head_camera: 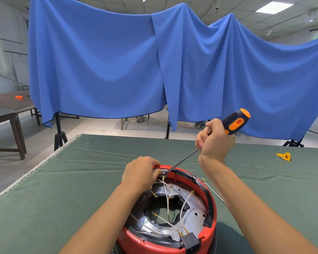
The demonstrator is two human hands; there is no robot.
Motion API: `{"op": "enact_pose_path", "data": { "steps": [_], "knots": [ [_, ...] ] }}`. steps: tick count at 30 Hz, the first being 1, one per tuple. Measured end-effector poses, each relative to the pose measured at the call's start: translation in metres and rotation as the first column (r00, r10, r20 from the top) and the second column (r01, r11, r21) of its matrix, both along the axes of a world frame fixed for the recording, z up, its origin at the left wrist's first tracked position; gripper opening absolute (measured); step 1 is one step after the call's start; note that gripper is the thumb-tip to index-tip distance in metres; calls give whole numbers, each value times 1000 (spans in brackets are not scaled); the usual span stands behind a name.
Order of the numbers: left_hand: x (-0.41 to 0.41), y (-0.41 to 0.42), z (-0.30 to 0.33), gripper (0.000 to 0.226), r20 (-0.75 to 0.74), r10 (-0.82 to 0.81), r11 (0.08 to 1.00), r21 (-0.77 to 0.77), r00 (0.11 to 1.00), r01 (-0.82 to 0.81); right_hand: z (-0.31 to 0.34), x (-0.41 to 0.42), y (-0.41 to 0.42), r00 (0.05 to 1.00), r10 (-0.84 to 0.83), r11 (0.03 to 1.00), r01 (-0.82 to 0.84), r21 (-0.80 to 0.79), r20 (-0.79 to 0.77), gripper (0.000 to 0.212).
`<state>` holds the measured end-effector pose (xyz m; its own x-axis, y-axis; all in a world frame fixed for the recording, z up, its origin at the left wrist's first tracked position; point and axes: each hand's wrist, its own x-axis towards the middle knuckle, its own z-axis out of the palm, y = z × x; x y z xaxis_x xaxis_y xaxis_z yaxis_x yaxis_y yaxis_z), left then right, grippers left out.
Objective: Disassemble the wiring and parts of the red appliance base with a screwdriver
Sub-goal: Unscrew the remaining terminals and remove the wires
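Gripping the screwdriver (233,123) by its rubbery orange-and-dark handle, the right hand (214,139) has its fingers wrapped fully round the low end of the grip, with the steel shaft slanting down and left. The tip meets a small dark block (164,173) on the far rim of the red base (208,233), which sits upside down on the green cloth (81,171) at the near middle of the table. The left hand (140,173) rests curled over that same far rim, fingers pinching at or beside the block; whether they hold the block itself or only the rim I cannot tell.

Judging by its look, the base is a stiff plastic shell with a metal plate inside, light enough to slide under a push, so the steadying hand on the rim seems the right hold. The thin white wires (170,197) crossing the plate are limp and end in small brass ring lugs; these look easy to bend or snap, so taking them at the lug rather than along the strand seems wiser. A black connector (190,241) sits on the near rim. A yellow pick (284,156) lies well apart on the right.
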<state>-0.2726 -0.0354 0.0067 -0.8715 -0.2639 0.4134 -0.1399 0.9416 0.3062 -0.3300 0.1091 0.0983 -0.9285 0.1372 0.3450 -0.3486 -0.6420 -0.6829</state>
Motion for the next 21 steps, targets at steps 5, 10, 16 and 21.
{"op": "enact_pose_path", "data": {
  "steps": [5, 10, 16, 21],
  "knots": [
    [0, 0, 0, 21, -1, 3, 1000, -4, 1000, -3, 9, -18, -5, 993, -5, 1000, 3, 18, 116, 34],
    [0, 0, 0, 21, -4, 7, 1000, -7, 1000, -7, 12, -37, -6, 966, -32, 998, 15, 67, 255, 28],
    [-1, -1, -1, 23, -1, 3, 1000, -6, 1000, -3, 12, -49, -8, 934, -46, 993, 5, 114, 353, 22],
    [-1, -1, -1, 23, -7, -1, 1000, -11, 1000, 1, 9, -49, -4, 936, -33, 997, 6, 77, 350, 27]
  ]
}}
